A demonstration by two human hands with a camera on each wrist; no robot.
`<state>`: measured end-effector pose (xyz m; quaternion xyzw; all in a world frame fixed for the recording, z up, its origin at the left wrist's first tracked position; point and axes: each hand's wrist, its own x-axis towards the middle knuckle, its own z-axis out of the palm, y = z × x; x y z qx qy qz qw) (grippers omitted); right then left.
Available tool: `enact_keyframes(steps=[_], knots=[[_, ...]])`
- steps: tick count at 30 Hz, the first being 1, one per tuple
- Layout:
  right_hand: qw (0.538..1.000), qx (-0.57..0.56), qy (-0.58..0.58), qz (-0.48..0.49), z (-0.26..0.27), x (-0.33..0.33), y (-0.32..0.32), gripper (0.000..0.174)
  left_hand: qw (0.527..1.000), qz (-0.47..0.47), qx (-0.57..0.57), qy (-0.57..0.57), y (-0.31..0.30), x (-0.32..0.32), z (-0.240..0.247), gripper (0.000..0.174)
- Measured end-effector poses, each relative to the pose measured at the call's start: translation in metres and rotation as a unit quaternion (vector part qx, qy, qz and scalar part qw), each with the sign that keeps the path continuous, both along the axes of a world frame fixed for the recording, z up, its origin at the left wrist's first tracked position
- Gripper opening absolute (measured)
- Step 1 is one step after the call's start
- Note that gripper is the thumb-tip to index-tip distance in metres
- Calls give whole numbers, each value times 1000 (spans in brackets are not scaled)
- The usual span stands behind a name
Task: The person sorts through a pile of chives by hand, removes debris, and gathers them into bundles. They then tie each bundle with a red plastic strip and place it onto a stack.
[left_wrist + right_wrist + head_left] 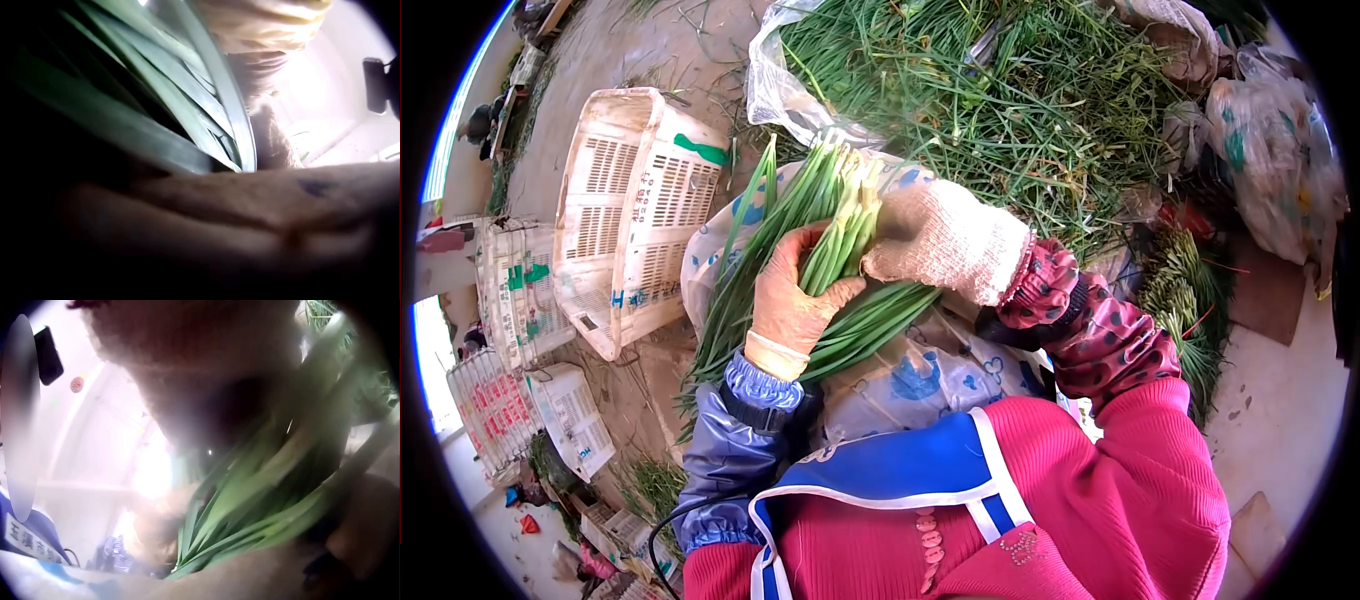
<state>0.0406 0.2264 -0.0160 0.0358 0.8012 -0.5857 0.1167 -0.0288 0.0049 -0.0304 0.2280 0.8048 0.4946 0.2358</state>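
A bundle of long green leaves with pale stalks lies across my lap in the head view. My left hand, in an orange rubber glove, grips the bundle around its middle from below. My right hand, in a white knit glove, holds the pale stalk ends just to the right of the left hand. In the left wrist view the green leaves fan out above the glove. The right wrist view shows the same greens, blurred, under the knit glove.
A large heap of loose green stalks lies ahead on plastic sheeting. A white slatted crate stands tilted at the left, with more crates beyond it. Filled plastic bags sit at the right.
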Motion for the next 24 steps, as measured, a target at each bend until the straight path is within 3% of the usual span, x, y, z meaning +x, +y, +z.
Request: enact_keyframes(steps=[2, 4, 5, 6, 7, 8, 10, 11, 12, 14, 16, 18, 20, 22, 23, 24], knots=[[999, 40, 13, -14, 6, -2, 3, 29, 999, 21, -24, 14, 3, 0, 3, 50], [974, 206, -3, -98, 20, -8, 10, 22, 999, 35, -37, 3, 2, 1, 1, 48], [962, 206, -8, -179, 23, -9, 19, 17, 998, 39, -38, -16, 0, 1, 0, 47], [951, 161, 84, -252, 14, -8, 36, 15, 998, 43, -40, -34, -2, 2, -2, 46], [893, -60, 33, -444, 23, -20, 43, 16, 988, 72, 10, -139, 2, 6, 10, 42], [854, -145, 138, -481, 0, -22, 74, 17, 989, 59, -10, -134, 1, 6, 13, 42], [829, -36, 172, -532, -25, -18, 131, 19, 990, 33, -51, -125, 0, 6, 15, 40], [835, 95, 73, -537, -10, -17, 126, 24, 996, 9, -56, -69, -2, 7, 9, 38], [818, 224, -28, -529, 5, -14, 118, 30, 997, -11, -59, -57, 0, 9, 10, 34], [868, 335, 42, -365, -4, -2, 97, 40, 996, -52, -68, -34, 4, 14, 16, 27], [954, 278, -40, -106, 17, 7, 63, 38, 994, -48, -81, -50, 5, 15, 16, 28], [973, 221, -60, 40, 2, 11, 39, 39, 994, -50, -81, -61, 11, 13, 22, 27], [969, 240, 26, 53, -18, 14, 17, 29, 987, -66, -142, -42, 16, 11, 28, 23], [959, 270, -43, 80, -17, 8, 3, 21, 984, -82, -158, -23, 13, 9, 18, 22], [954, 282, 53, 83, -24, 12, 2, 18, 982, -82, -168, -35, 13, 8, 16, 23], [943, 314, 79, 80, -17, 14, -1, 18, 979, -91, -181, -34, 14, 6, 15, 23]])
